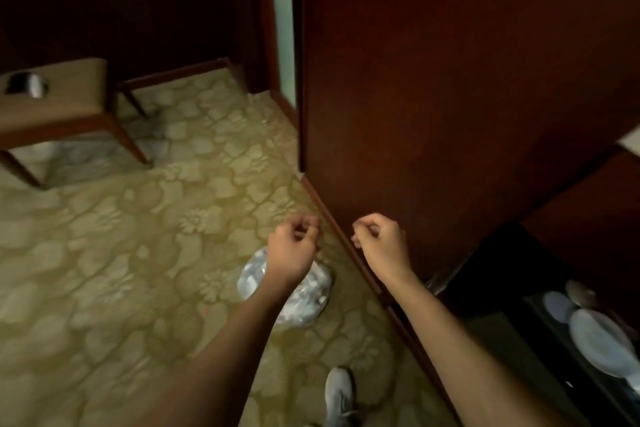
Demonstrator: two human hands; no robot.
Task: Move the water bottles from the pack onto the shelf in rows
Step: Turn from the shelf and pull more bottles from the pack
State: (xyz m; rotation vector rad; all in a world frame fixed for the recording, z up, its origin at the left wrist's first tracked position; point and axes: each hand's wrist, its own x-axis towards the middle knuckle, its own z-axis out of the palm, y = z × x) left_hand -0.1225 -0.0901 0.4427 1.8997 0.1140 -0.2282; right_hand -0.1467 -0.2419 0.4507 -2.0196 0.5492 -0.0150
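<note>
A plastic-wrapped pack of water bottles (pixel 308 298) lies on the patterned carpet beside the base of a dark wooden cabinet. My left forearm crosses over it and hides its middle. My left hand (pixel 294 246) hovers above the pack with its fingers loosely curled and nothing in it. My right hand (pixel 381 243) hangs in front of the cabinet's side panel, fingers also curled, holding nothing. A low dark shelf (pixel 502 333) opens at the lower right of the cabinet.
The tall dark wooden cabinet (pixel 450 80) fills the right. Pale plates (pixel 599 340) sit on a dark surface at the lower right. A cushioned chair (pixel 52 107) with a dark object on its seat stands at the left. My grey shoe (pixel 339 395) is on the carpet.
</note>
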